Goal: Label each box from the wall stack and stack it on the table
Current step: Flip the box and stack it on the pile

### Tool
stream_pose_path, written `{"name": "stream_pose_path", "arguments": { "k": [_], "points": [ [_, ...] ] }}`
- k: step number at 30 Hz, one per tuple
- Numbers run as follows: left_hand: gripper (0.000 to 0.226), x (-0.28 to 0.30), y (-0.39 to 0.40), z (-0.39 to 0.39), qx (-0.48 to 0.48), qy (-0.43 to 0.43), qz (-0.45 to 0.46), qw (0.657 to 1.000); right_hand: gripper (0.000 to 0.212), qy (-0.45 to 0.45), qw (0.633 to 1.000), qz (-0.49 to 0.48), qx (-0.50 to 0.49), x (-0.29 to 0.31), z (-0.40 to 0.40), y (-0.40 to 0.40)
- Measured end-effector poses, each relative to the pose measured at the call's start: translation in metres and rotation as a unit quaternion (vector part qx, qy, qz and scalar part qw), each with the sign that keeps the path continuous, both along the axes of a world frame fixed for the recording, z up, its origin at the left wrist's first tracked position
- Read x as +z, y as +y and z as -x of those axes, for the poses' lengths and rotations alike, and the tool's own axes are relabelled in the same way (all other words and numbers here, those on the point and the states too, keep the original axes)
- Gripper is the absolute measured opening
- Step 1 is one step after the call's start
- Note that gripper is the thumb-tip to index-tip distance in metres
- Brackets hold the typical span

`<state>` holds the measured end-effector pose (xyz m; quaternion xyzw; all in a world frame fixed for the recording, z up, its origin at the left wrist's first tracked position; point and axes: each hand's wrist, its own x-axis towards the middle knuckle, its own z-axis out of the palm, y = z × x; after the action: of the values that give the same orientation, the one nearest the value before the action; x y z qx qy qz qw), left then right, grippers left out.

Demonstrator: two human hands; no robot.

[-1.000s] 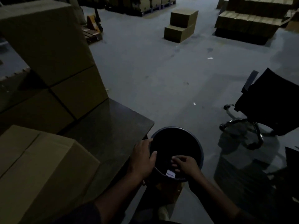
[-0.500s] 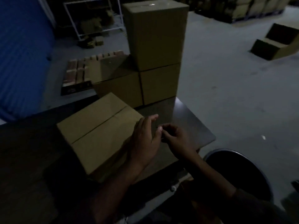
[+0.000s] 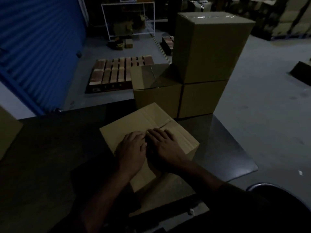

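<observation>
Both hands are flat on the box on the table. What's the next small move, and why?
Probably smooth outward across the top of the box, pressing the label down. The left hand and right hand lie flat side by side there, fingers straight; the label itself is hidden beneath them.

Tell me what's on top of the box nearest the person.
Both hands lie flat on the box: left hand and right hand, side by side near its taped seam. Any label beneath them is covered, so it cannot be seen.
</observation>
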<state>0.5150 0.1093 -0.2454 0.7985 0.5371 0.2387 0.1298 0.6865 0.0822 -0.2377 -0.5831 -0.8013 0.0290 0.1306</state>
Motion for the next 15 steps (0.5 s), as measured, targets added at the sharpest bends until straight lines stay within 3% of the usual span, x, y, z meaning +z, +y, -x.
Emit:
{"name": "stream_pose_path", "arguments": {
  "k": [8,13,15],
  "points": [
    [0.025,-0.015,0.023,0.029,0.012,-0.043,-0.045,0.998,0.061,-0.044,0.991,0.007,-0.125,0.004,-0.012,0.014],
    [0.040,-0.025,0.030,0.046,0.083,-0.054,-0.057,0.993,0.061,0.020,0.962,0.059,-0.266,0.010,-0.038,0.012],
    [0.042,-0.027,0.032,0.052,0.093,-0.103,-0.026,0.990,0.064,0.044,0.956,0.075,-0.280,0.013,-0.041,0.013]
  ]
}}
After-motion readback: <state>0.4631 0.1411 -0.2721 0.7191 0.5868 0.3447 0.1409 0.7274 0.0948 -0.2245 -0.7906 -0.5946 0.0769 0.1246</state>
